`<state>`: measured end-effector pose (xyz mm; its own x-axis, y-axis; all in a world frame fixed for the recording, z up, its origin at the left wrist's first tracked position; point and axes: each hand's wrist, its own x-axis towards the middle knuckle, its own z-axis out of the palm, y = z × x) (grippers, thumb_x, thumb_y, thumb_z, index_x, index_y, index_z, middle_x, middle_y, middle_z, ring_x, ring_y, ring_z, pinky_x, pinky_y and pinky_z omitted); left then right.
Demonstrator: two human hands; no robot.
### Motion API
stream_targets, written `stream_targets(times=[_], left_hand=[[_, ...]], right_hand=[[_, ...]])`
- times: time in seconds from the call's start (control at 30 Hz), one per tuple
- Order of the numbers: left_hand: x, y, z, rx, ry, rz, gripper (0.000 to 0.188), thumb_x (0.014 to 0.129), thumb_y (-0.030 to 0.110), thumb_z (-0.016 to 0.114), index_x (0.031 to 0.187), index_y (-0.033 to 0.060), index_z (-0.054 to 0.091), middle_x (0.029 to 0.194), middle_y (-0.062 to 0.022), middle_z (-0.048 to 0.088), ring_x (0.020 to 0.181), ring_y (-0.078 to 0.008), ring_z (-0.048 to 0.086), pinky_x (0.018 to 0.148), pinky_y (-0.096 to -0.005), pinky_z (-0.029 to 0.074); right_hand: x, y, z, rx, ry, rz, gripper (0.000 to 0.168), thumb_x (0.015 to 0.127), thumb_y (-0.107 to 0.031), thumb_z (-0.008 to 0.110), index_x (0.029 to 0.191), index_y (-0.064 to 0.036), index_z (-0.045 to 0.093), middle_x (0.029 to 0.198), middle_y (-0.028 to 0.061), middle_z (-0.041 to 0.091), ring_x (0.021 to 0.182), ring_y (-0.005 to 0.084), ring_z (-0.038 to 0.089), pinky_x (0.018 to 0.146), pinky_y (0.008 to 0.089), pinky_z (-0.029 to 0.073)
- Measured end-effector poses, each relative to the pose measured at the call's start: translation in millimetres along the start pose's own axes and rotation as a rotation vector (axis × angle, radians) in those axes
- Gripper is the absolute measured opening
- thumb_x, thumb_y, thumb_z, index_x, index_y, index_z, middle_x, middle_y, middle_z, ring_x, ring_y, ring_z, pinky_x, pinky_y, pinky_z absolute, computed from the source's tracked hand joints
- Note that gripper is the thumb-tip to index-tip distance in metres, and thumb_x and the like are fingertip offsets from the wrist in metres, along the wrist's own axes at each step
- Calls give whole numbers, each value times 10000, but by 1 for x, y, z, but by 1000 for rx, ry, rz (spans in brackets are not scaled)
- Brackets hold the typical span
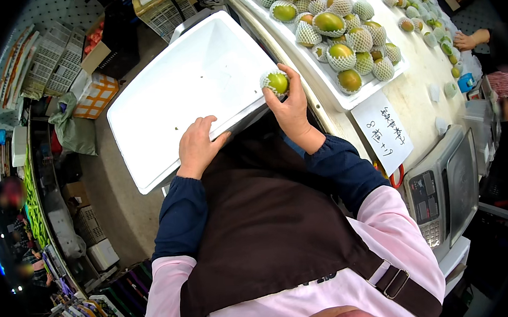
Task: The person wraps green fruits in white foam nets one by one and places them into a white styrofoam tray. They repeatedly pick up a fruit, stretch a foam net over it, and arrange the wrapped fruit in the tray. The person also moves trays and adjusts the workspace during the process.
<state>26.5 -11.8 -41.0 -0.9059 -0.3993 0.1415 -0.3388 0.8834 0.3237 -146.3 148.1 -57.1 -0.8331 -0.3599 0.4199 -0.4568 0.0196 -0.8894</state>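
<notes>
A green round fruit in a white foam net is held between the thumb and fingers of my right hand, over the near right corner of a white foam box. My left hand lies on the box's near rim, its thumb and fingers apart, with no fruit in it. Small dark specks lie on the white inside of the box. Right of the box, a white foam tray on the table holds a heap of green and orange fruits in foam nets.
A handwritten paper sheet lies beside the tray, near a weighing scale and red-handled scissors. More netted fruits lie across the table, by another person's hand. Crates and a green bag stand left.
</notes>
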Motion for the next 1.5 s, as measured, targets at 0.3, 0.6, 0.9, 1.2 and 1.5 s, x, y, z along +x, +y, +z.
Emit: stream_targets(times=[0.3,0.6,0.9,1.2,1.5], left_hand=[[2,3,-1,-8,-23,-27,382,776,298,754,1056,76,618,966,-104,639,893,-315,619,748,-393,495],[1,3,0,4,23,20,392,755,289,764,1041,63,618,921,-106,618,857,-313,607,721,-403,490],[2,-1,-1,-46,56,38,386,768,335,747,1018,60,643,898,-109,620,849,-305,608,730,-401,491],[-5,-18,6,-153,96,73,405,763,337,742,1012,34,641,930,-146,643,884,-339,620,773,-425,500],[-16,-21,7,-111,79,73,356,740,293,749,953,53,594,872,-131,608,868,-328,616,748,-438,492]], right_hand=[[1,0,0,12,12,30,537,791,-131,711,1250,11,470,1095,188,560,977,296,591,865,352,480],[1,-3,0,69,-12,68,536,787,-156,708,1246,-7,473,1067,176,562,952,308,583,849,363,470],[1,1,-1,23,6,79,499,811,-107,699,1252,4,493,1083,164,583,965,260,597,862,342,478],[72,102,-141,54,344,243,506,881,-135,626,1344,0,475,1328,193,523,1187,336,518,1017,426,424],[109,97,-243,978,369,472,558,984,-306,455,1349,110,378,1382,284,455,1210,348,520,1040,400,444]])
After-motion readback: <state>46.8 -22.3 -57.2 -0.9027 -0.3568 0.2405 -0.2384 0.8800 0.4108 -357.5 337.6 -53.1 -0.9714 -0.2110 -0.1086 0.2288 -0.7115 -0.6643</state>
